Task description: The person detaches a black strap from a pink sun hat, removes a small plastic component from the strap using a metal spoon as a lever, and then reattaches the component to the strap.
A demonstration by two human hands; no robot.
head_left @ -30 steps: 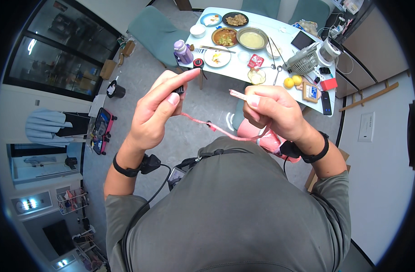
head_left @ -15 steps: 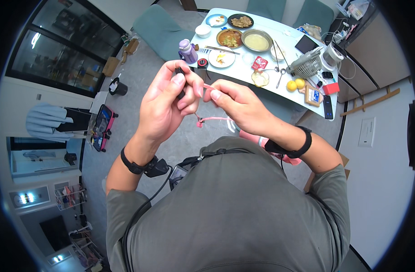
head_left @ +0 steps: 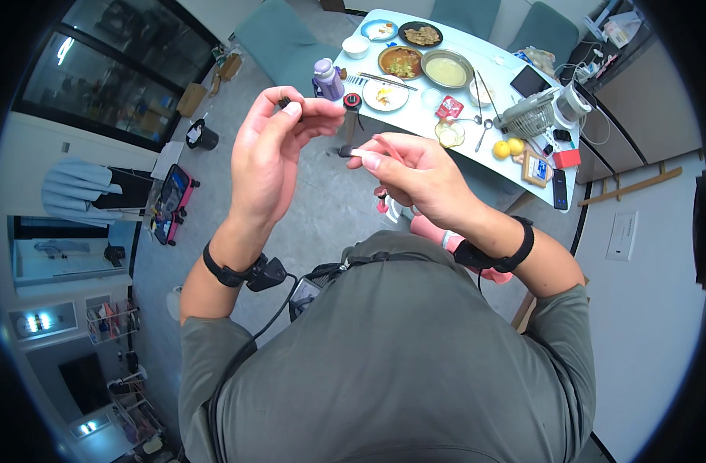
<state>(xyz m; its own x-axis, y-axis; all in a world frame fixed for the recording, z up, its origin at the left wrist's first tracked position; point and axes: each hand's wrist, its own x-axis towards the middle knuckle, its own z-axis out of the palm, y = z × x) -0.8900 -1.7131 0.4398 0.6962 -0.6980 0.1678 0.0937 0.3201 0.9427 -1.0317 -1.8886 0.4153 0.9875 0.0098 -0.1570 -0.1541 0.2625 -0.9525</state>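
My left hand is raised near the table's left end. Its thumb and index finger pinch a small black piece, while the other fingers stretch to the right. My right hand, just to its right, grips a thin pink strap. A small black tip with a pale end sticks out from the right fingertips toward the left hand. The two hands are apart. Below the right hand hang pink and white cord parts. Beside my waist is a pink object with a white band, partly hidden by my right forearm.
Ahead stands a white table with plates, a large round pan, a purple bottle, yellow fruit and a fan. An open suitcase and a dark bin are on the floor at left.
My hands have drawn apart; the left moved slightly left and up, its fingers opening out. The black tip at my right fingertips now shows. The hanging cord has shifted right.
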